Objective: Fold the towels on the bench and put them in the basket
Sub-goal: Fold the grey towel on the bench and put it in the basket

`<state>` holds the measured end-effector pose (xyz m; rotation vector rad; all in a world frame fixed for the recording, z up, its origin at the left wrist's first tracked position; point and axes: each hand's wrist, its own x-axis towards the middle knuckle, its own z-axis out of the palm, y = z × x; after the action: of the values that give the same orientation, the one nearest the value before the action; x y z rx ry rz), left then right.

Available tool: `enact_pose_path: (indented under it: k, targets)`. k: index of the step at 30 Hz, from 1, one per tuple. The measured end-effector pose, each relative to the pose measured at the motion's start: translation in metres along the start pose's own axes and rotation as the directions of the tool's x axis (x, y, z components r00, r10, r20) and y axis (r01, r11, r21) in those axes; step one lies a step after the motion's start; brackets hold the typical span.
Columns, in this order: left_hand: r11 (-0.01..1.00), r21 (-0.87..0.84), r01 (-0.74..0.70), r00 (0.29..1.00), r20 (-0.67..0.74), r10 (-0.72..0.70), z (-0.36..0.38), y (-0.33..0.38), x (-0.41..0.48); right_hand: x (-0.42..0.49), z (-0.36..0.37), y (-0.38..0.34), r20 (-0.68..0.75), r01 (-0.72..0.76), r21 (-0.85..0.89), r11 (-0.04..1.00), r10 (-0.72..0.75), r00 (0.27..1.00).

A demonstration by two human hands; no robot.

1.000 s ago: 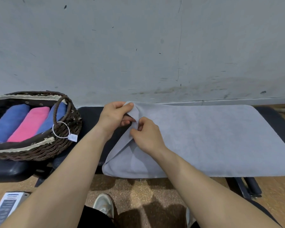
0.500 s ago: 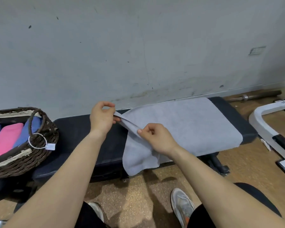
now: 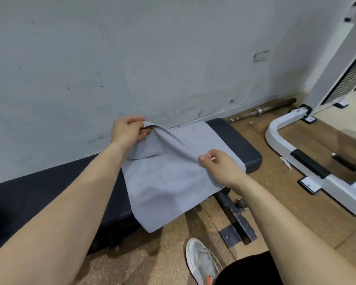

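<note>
Left hand [image 3: 127, 132], right hand [image 3: 222, 168] drew towel [image 3: 164, 182] rightward (soft grey).

Towel [image 3: 169, 177] on bench [image 3: 234, 138], near edge hanging over front. Wall [image 3: 132, 58] behind bench. Barbell [image 3: 271, 110] on floor right, by wall; shoe [image 3: 201, 262] before bench.

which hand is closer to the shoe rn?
Right. The right hand pinches the towel over the bench front edge, on the side of the shoe; the left hand grips the towel's corner by the wall, farther away.
</note>
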<state>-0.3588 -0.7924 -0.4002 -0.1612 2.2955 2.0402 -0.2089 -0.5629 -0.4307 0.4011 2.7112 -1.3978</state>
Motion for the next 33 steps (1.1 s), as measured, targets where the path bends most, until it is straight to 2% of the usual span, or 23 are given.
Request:
enact_pose_path:
  k: [2,4,9,12,14,17,19,21,24,27,33]
  targets:
    - [0.995,0.083,-0.046,0.997,0.072,0.04,0.027,0.005,0.01,0.006,-0.024,0.008,-0.04,-0.037,0.051,0.998,0.039,0.998]
    - [0.977,0.171,-0.127,0.984,0.145,0.102,0.054,0.007,0.025,0.014,-0.046,0.018,-0.064,-0.08,0.028,0.996,0.082,0.995]
    - [0.965,0.165,-0.203,0.963,0.21,0.167,0.128,0.002,0.06,0.035,-0.068,0.054,-0.089,-0.272,-0.197,0.942,0.259,0.962]
    - [0.936,0.234,-0.263,0.952,0.218,0.213,0.163,-0.003,0.076,0.046,-0.072,0.06,-0.111,-0.354,-0.284,0.891,0.336,0.935]
    - [0.885,0.342,-0.315,0.943,0.222,0.25,0.178,-0.006,0.087,0.05,-0.074,0.058,-0.143,-0.399,-0.317,0.861,0.372,0.917]
    - [0.727,0.574,-0.378,0.926,0.249,0.285,0.193,-0.017,0.098,0.054,-0.073,0.056,-0.19,-0.444,-0.376,0.813,0.402,0.896]
    - [0.636,0.66,-0.399,0.915,0.326,0.236,0.201,-0.031,0.103,0.057,-0.072,0.055,-0.222,-0.446,-0.408,0.797,0.387,0.895]
    - [0.595,0.694,-0.407,0.908,0.381,0.177,0.206,-0.046,0.11,0.061,-0.071,0.051,-0.252,-0.424,-0.419,0.803,0.346,0.904]
    - [0.611,0.68,-0.405,0.901,0.411,0.141,0.209,-0.058,0.118,0.069,-0.064,0.045,-0.264,-0.379,-0.418,0.826,0.289,0.92]
    - [0.609,0.672,-0.421,0.897,0.409,0.168,0.21,-0.061,0.117,0.079,-0.053,0.04,-0.26,-0.332,-0.416,0.847,0.239,0.936]
    - [0.722,0.539,-0.434,0.895,0.348,0.279,0.197,-0.049,0.088,0.093,-0.038,0.026,-0.293,-0.242,-0.375,0.895,0.133,0.947]
